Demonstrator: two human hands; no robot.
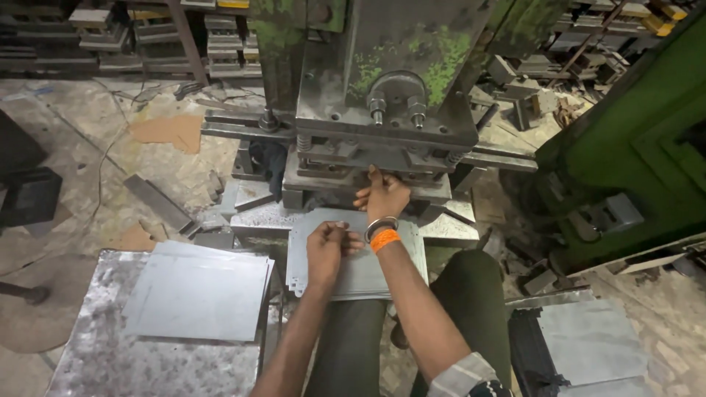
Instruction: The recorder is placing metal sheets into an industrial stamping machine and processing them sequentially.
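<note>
A tall, worn green-and-grey steel press (382,95) fills the middle, its paint flaking. On the mottled grey metal worktop (95,353) at the left lies a stack of flat, dull grey sheet-metal blanks (198,290), seemingly unpressed. One thin grey notched sheet (357,257) rests at the die, partly fed in. The left hand (327,250) pinches its near edge with closed fingers; the right hand (382,195) reaches under the ram, fingers spread loosely on the sheet's far end.

A stack of flat grey metal sheets (197,292) lies near left; a green steel machine frame (632,140) stands right.
</note>
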